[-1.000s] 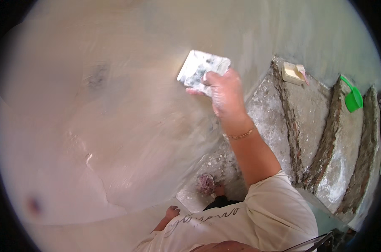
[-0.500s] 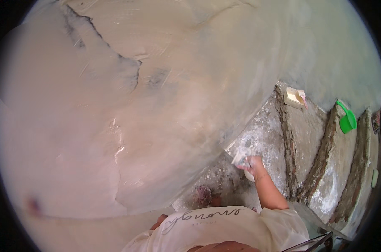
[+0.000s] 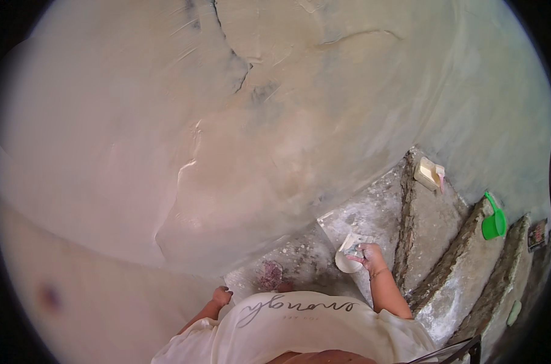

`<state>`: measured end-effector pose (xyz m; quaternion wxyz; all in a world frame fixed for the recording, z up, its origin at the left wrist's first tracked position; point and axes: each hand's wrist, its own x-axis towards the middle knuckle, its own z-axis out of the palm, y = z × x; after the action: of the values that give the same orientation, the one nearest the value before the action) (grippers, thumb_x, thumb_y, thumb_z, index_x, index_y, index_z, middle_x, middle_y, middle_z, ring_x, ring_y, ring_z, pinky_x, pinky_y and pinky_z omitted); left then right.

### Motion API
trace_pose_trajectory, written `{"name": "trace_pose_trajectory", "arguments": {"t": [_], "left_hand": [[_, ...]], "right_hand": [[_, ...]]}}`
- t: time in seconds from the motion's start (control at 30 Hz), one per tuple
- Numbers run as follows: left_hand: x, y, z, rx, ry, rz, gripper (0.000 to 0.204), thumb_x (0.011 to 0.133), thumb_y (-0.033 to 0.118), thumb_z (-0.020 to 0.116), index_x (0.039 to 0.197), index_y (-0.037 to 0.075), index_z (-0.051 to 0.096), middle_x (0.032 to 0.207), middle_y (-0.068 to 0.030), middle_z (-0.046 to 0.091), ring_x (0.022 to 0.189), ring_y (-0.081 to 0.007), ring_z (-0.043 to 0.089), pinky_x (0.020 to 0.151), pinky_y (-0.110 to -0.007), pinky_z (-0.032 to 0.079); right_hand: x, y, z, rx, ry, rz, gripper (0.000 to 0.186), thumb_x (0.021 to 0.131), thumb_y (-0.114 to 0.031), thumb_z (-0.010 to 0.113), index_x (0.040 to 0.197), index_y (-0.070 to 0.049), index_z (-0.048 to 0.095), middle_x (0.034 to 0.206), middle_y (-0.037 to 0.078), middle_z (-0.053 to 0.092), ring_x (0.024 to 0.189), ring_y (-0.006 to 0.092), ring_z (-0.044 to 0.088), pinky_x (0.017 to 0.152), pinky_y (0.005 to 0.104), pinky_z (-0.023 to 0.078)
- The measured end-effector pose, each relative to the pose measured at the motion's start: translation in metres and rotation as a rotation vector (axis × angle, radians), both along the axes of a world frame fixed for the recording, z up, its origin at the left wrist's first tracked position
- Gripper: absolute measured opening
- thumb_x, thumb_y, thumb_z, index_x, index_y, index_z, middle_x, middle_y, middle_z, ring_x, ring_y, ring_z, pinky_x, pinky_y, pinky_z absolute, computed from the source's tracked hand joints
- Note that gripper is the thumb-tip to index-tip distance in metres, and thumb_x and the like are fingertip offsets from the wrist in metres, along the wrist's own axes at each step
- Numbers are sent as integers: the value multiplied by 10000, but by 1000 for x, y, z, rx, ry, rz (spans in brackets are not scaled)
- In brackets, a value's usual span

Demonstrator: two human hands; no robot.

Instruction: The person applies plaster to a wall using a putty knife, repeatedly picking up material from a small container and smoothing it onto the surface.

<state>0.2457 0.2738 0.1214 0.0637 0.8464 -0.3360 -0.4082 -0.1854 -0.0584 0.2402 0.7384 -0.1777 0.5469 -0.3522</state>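
My right hand (image 3: 370,258) grips a flat, whitish scraper (image 3: 356,244) just above a step splashed with white. Right beside it, partly under the scraper, is a round white dish (image 3: 347,262); whether the hand touches the dish I cannot tell. My left hand (image 3: 222,295) is down near the lower edge of the wall, its fingers curled in. What those fingers hold, if anything, is hidden. The big pale wall (image 3: 227,182) in front of me has smeared patches, ridges and a dark crack near its top.
Rough steps (image 3: 433,224) run along the right. On them stand a cream tub (image 3: 425,172) with a pink-handled brush (image 3: 440,174), a green dipper (image 3: 494,225) and a pale green oblong thing (image 3: 514,312). A pinkish, speckled lump (image 3: 271,275) lies near my feet.
My right hand and the scraper have drawn back from the wall's edge to the white dish, which now shows more fully. My left hand has come into fuller view. The view has shifted.
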Motion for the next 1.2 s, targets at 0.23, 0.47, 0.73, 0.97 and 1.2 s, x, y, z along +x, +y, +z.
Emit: {"name": "trace_pose_trajectory", "arguments": {"t": [0.23, 0.47, 0.73, 0.97, 1.2], "left_hand": [[-75, -79, 78, -166, -125, -200, 500, 746, 202, 597, 1185, -14, 493, 1206, -249, 462, 1117, -368, 466, 953, -384, 393], [-115, -161, 250, -858, -178, -516, 438, 759, 91, 577, 1165, -16, 449, 1182, -229, 443, 1072, -398, 462, 907, -402, 409], [-128, -162, 285, -996, -315, -550, 392, 791, 109, 570, 1157, 11, 472, 1175, -235, 461, 1077, -393, 464, 926, -422, 391], [-96, -70, 125, -161, -187, -428, 517, 743, 276, 594, 1170, -1, 503, 1183, -261, 490, 1119, -388, 456, 948, -413, 395], [-85, 4, 126, 500, 7, 51, 515, 709, 354, 595, 1038, -43, 604, 1072, -238, 589, 1034, -361, 552, 883, -368, 450]], "right_hand": [[-83, 5, -27, -43, 45, -16, 321, 718, 67, 449, 1038, 76, 477, 926, 172, 540, 820, 349, 589, 664, 527, 562], [-112, 22, -2, 8, 129, -122, 257, 733, 70, 445, 985, 70, 496, 890, 141, 527, 817, 323, 579, 609, 500, 580], [-112, 26, 11, -96, 73, -91, 295, 722, 47, 480, 1015, 42, 509, 927, 170, 574, 800, 359, 602, 643, 543, 550], [-102, 28, 34, -176, 51, -6, 294, 731, 47, 482, 1025, 48, 505, 941, 186, 577, 817, 371, 601, 635, 550, 547], [-110, 29, 27, -100, 133, -53, 284, 748, 69, 473, 1031, 91, 486, 928, 187, 572, 836, 351, 596, 643, 554, 548]]}}
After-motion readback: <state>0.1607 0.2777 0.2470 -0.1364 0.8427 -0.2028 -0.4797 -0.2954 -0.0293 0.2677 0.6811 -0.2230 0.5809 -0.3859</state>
